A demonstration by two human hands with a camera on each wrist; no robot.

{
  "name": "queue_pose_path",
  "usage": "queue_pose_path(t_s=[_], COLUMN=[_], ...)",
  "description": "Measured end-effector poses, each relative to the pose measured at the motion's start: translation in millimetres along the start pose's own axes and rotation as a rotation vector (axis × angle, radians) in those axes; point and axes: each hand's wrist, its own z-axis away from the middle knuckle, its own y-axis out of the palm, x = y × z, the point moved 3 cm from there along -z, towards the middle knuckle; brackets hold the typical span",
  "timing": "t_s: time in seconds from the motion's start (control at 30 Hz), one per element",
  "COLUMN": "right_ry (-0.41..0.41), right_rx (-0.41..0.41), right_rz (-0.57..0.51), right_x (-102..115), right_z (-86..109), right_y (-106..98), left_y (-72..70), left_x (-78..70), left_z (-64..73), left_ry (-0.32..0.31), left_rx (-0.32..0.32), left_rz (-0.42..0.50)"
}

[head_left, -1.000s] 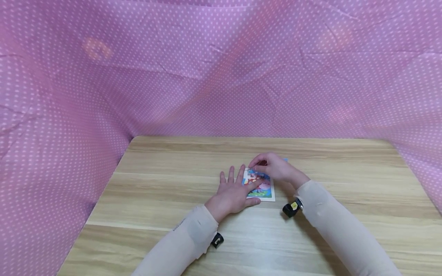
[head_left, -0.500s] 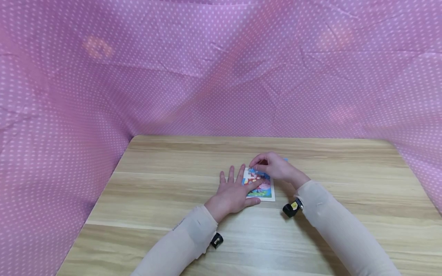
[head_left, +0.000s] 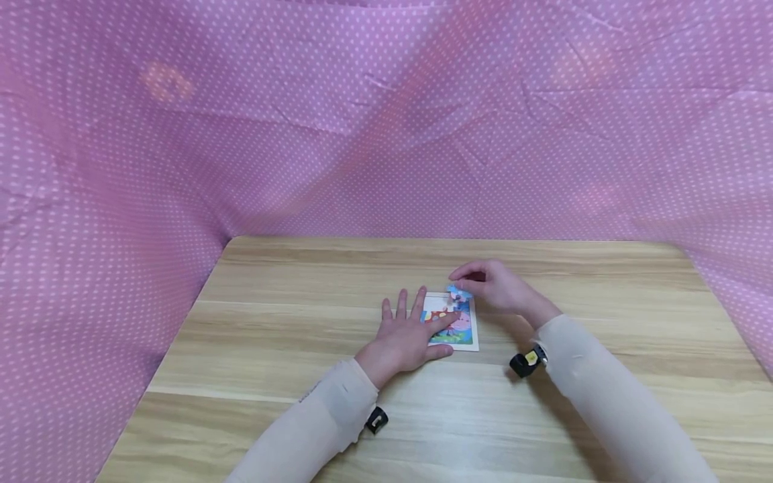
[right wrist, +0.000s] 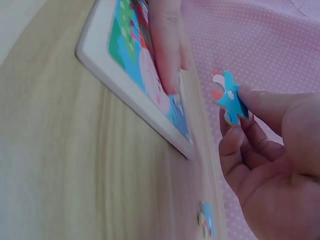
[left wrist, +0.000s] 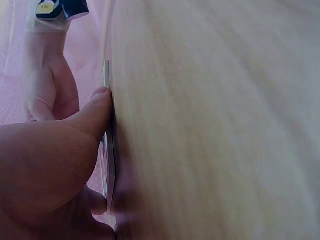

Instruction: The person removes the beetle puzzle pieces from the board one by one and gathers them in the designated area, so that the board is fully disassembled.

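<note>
My left hand [head_left: 403, 341] lies spread on a small framed jigsaw puzzle [head_left: 475, 339], its straight fingers across the left side and the picture. In the left wrist view, the thumb [left wrist: 97, 107] reaches over the pale edge of the frame. Above the puzzle's far right corner, my right hand [head_left: 502, 288] pinches a jigsaw piece [right wrist: 231, 100] between thumb and fingers. That piece is blue with a small white cloud and some pink and red. A bare white patch [head_left: 436, 303] shows in the upper part of the puzzle, over a cartoon pig picture.
Another loose jigsaw piece [right wrist: 206, 219] lies on the wooden table [head_left: 272, 349] beyond the puzzle, near the right hand. Pink dotted cloth [head_left: 386, 134] hangs round the back and sides of the table. A black wrist camera [head_left: 524, 362] sits below the right wrist.
My right hand has moved right and slightly away, lifting the pinched piece off the puzzle, so more of the white patch shows. The left hand has stayed in place.
</note>
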Motion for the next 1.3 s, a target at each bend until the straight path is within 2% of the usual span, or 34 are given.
queue_pose_path(t_s=[0.3, 0.53, 0.77, 1.3], right_ry=[-0.015, 0.018, 0.009, 0.102], right_rx=[-0.02, -0.053, -0.074, -0.13], right_rz=[0.038, 0.039, 0.044, 0.075], right_x=[-3.6, -10.0, -17.1, -41.9], right_z=[9.9, 17.3, 23.5, 34.8], right_y=[-17.2, -28.9, -37.6, -55.0], left_y=[-0.1, -0.5, -1.5, 0.7], left_x=[0.8, 0.6, -0.5, -2.0], left_z=[-0.5, -1.2, -0.6, 0.4], left_ry=[0.004, 0.002, 0.002, -0.005], left_rx=[-0.007, -0.005, 0.001, -0.014], left_rz=[-0.008, -0.018, -0.009, -0.003])
